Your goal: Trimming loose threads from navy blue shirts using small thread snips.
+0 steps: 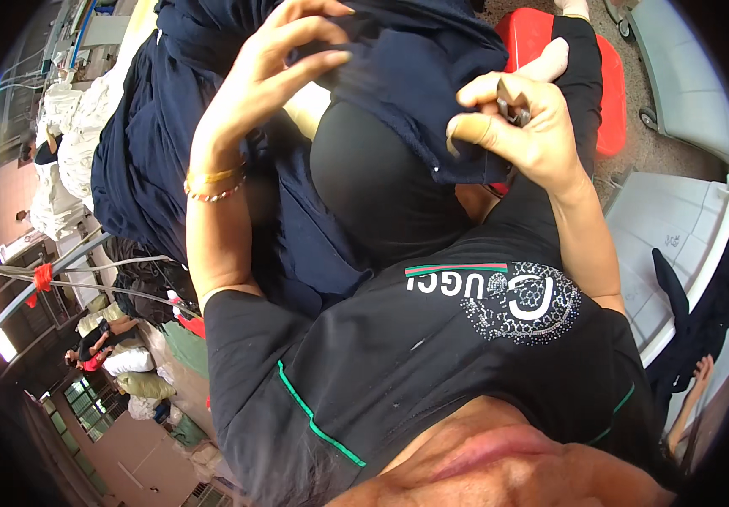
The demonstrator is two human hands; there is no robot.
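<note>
Garment: navy cloth — held up between both hands, above the lap.
Left hand: raised, wrist bent, fingers pinching the cloth's upper edge; gold bangles at the wrist.
Right hand: closed on a small metal tool, thumb pressing the cloth's lower edge.
Beyond right hand: red seat.
Beside left forearm: navy fabric pile.

Both hands are raised with bent wrists, the left hand fingers pinching, the right hand closed.

Left hand pinching navy garment, right hand gripping snips
</note>
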